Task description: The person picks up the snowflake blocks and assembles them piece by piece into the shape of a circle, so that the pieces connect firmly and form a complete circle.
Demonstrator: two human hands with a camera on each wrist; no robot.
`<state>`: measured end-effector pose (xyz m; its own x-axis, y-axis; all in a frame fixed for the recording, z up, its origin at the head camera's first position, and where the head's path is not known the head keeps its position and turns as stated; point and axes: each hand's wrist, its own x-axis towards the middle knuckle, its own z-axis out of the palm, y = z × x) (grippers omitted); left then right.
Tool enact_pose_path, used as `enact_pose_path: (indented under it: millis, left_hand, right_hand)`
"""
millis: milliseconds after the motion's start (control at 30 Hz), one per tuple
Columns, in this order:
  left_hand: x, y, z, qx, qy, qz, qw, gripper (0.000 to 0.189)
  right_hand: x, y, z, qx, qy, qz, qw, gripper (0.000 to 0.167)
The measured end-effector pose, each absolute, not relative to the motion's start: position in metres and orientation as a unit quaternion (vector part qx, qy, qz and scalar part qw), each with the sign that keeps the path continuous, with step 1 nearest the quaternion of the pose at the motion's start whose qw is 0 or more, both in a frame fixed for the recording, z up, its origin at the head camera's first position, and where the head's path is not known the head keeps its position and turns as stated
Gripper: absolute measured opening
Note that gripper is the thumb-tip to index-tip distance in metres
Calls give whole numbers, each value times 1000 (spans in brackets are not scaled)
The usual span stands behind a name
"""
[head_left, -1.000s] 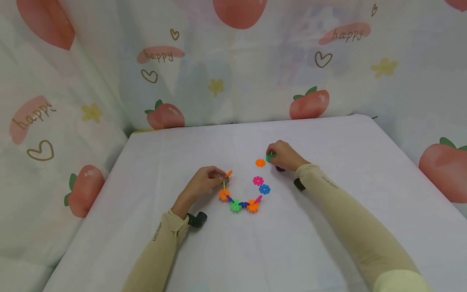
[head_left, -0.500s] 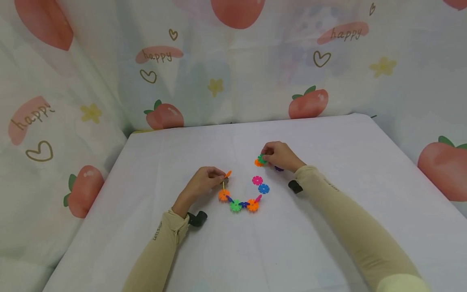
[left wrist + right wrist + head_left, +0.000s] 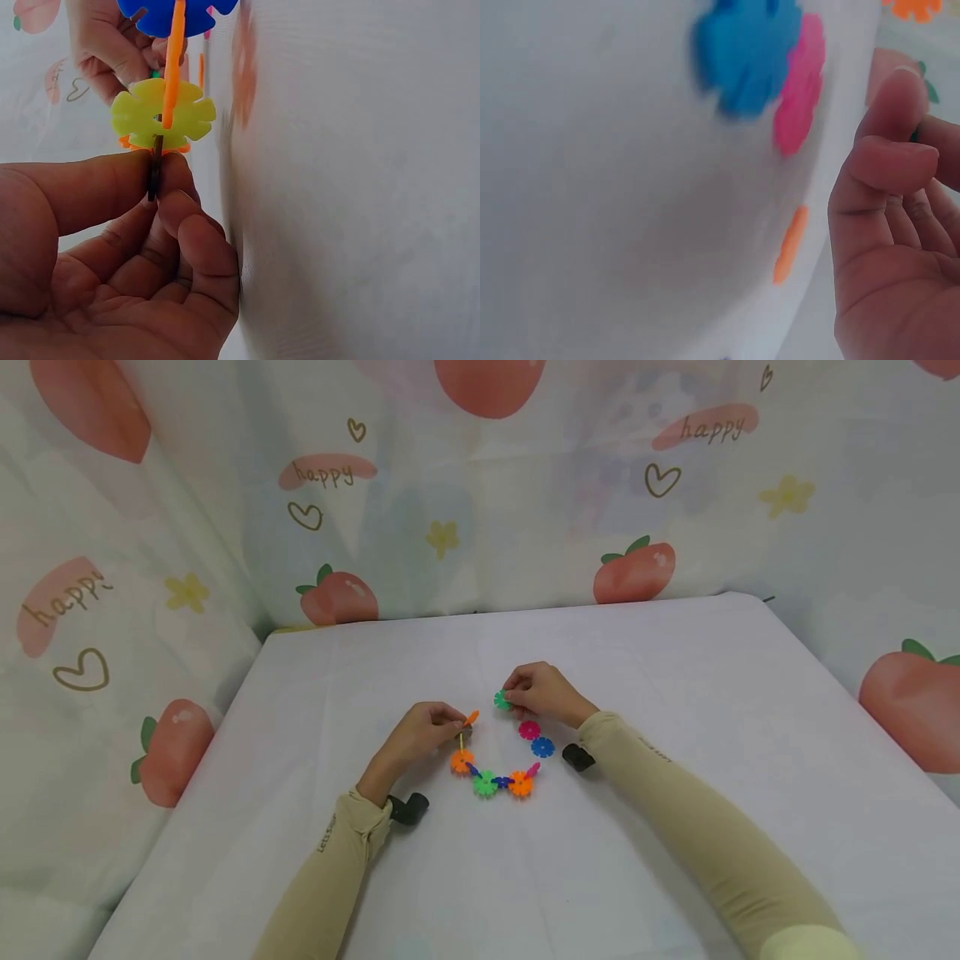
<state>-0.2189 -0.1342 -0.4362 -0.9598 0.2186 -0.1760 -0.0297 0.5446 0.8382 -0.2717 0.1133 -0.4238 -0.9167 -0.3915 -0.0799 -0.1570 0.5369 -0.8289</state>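
In the head view my left hand (image 3: 423, 732) holds the far left end of a curved chain of slotted plastic flower discs. Thumb and forefinger pinch a dark disc (image 3: 154, 180), slotted to a yellow disc (image 3: 139, 112) in the left wrist view. An orange disc (image 3: 471, 717) sticks out just past the fingertips. The chain curves through an orange disc (image 3: 462, 762), a light green disc (image 3: 485, 785) and a second orange disc (image 3: 521, 785) to a pink end disc (image 3: 533, 769). My right hand (image 3: 551, 693) pinches a green disc (image 3: 502, 699), a short gap from the left hand.
A loose pink disc (image 3: 529, 730) and a blue disc (image 3: 542, 747) lie on the white-covered table (image 3: 637, 877), near the right hand. A loose orange disc (image 3: 790, 247) shows in the right wrist view. Printed curtains (image 3: 517, 527) stand behind the table and at its sides.
My right hand has moved left and slightly nearer with the green disc, passing over the loose orange disc, which it now hides in the head view. The left hand stays almost still.
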Motion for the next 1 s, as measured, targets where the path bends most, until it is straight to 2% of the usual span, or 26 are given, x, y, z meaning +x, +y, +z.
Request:
enact_pose_path:
  millis: [400,800,1000]
  left_hand:
    - [-217,-135,-434,62,857,493,137,16]
    - [-216,-130,-434,60,878,465,96,15]
    - [-216,-126,-433,47,884,457,94,14]
  right_hand:
    - [-266,93,-423,-173,840,-490,155,13]
    - [-261,86,-425,-185,833,-497,159,10]
    - [-261,84,-424,-192,836,-490,157,8]
